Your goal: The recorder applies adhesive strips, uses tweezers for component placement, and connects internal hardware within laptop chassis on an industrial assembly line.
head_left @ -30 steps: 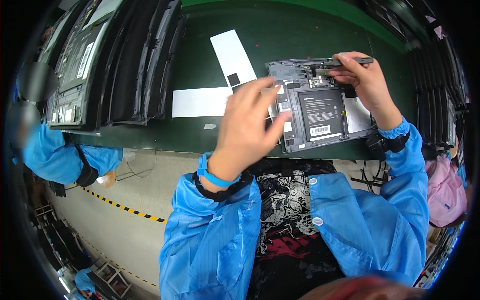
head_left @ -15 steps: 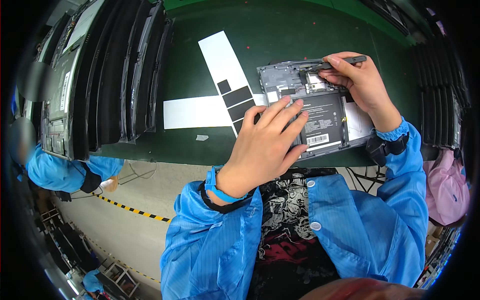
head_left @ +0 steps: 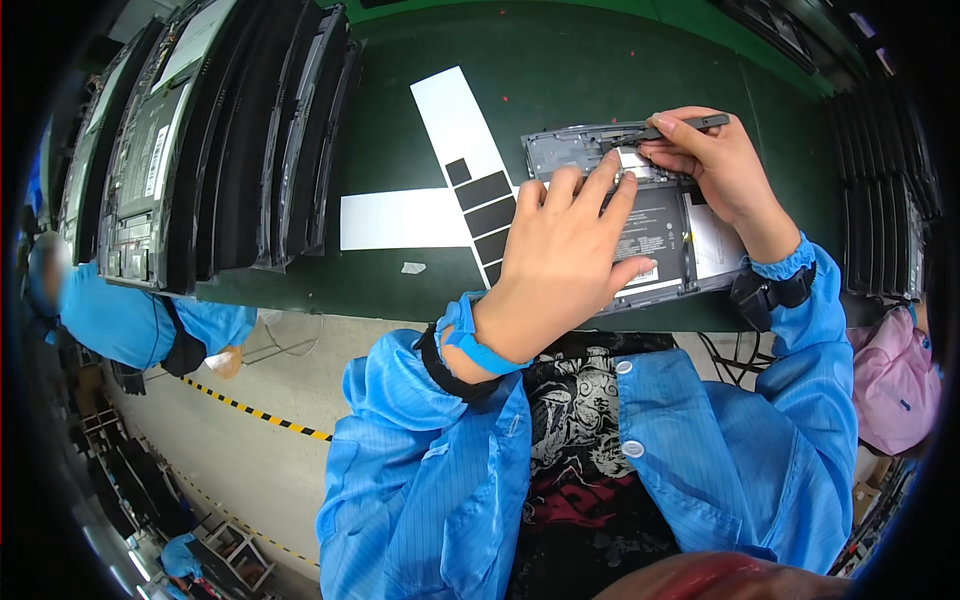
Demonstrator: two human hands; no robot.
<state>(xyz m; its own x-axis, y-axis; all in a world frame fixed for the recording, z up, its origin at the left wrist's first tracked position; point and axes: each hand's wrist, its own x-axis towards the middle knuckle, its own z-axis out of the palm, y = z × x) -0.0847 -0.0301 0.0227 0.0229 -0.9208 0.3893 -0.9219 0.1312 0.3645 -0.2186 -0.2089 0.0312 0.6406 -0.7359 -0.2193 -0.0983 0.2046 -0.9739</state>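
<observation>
The fingers (head_left: 590,190) of the left hand (head_left: 560,260) lie spread and nearly flat, fingertips pressing on the open grey laptop base with its flat black battery pack (head_left: 655,230); they clasp nothing and seem only to steady it. The right hand (head_left: 715,165) has its fingers curled shut around a slim black pen-shaped tool (head_left: 670,128), whose tip points left into the far edge of the base. That base lies on the dark green counter (head_left: 600,70), at its near edge and right of centre, directly in front of the person. Judging by the pose, the step in hand is fine work along the far rim of the base, with the left hand as a brace; the next move likely calls for a steady tool tip and firm downward pressure so the base does not slide. Just left of the base lies a white paper strip carrying black rectangular pads (head_left: 478,175), crossed by a second white strip (head_left: 400,218). Farther left stands a row of upright dark laptop shells (head_left: 230,150).
</observation>
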